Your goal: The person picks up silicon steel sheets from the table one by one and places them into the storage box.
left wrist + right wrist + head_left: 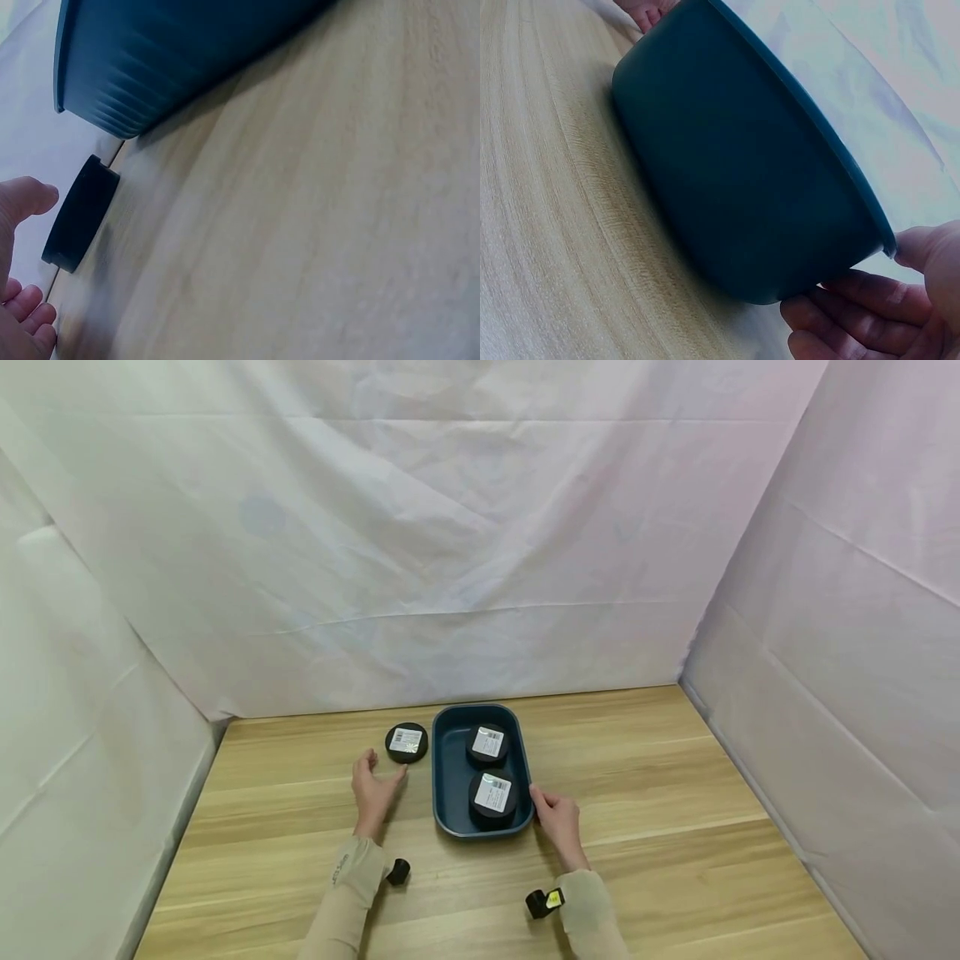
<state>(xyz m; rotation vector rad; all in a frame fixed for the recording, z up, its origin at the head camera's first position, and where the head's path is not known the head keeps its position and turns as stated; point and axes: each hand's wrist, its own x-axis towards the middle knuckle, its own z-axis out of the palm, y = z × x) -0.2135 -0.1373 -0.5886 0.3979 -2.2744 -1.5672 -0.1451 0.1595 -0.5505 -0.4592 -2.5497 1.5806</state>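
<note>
A flat black disc point(407, 743) with a white barcode label lies on the table, left of a dark blue tray point(448, 777). My left hand point(375, 792) is just in front of it, thumb and fingers spread; in the left wrist view the thumb point(28, 196) looks apart from the disc point(81, 214). Inside the tray sit two thicker round black containers, the rear one point(487, 743) and the front one point(492, 797), labels facing up. At the tray's front right my right hand point(558, 820) grips the rim, thumb on the edge and fingers point(862, 315) against the wall below.
A wood-grain table point(675, 810) carries everything. Behind it hangs a white cloth point(465, 543), and further cloth walls point(847, 693) stand at both sides. Each wrist wears a small black camera, such as the left camera point(399, 872).
</note>
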